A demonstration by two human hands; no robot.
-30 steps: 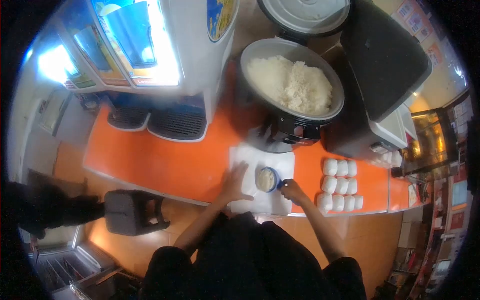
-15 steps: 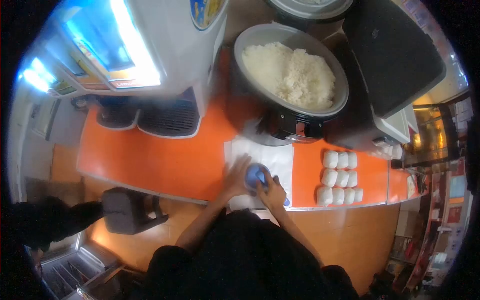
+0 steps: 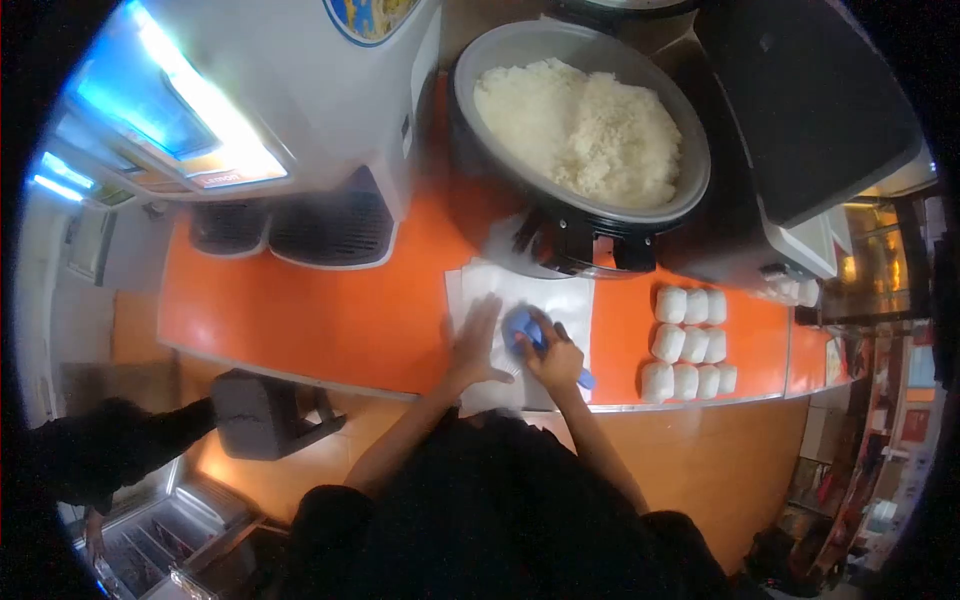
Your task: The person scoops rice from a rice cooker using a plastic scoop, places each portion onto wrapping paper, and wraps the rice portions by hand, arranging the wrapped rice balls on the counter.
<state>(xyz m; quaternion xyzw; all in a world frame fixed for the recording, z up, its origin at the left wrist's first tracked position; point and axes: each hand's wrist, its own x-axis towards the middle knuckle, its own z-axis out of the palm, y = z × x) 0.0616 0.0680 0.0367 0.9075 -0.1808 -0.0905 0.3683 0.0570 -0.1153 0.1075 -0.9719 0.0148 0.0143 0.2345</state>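
My right hand (image 3: 556, 358) closes over a small, round blue cup-like tool (image 3: 520, 328), whose exact kind I cannot make out. A blue handle-like end sticks out below that hand. White paper sheets (image 3: 520, 285) lie under the tool on the orange counter. My left hand (image 3: 478, 345) is open just left of the tool, fingers stretched forward and thumb apart, on or just over the paper. Beyond the paper stands a large open rice cooker (image 3: 490, 165) holding white cooked rice (image 3: 580, 130). White wrapped bundles (image 3: 695, 343) sit in rows to the right.
A drink dispenser (image 3: 310, 110) with dark drip trays stands at the left of the orange counter (image 3: 300, 320). Right of the cooker is a box with a raised black lid (image 3: 810, 110). A dark stool-like object (image 3: 255, 415) and another person's black sleeve (image 3: 130, 450) are at lower left.
My left hand has drawn slightly away from the blue tool, its thumb now apart. My right hand has shifted a little right and covers more of the tool. The view has tilted slightly.
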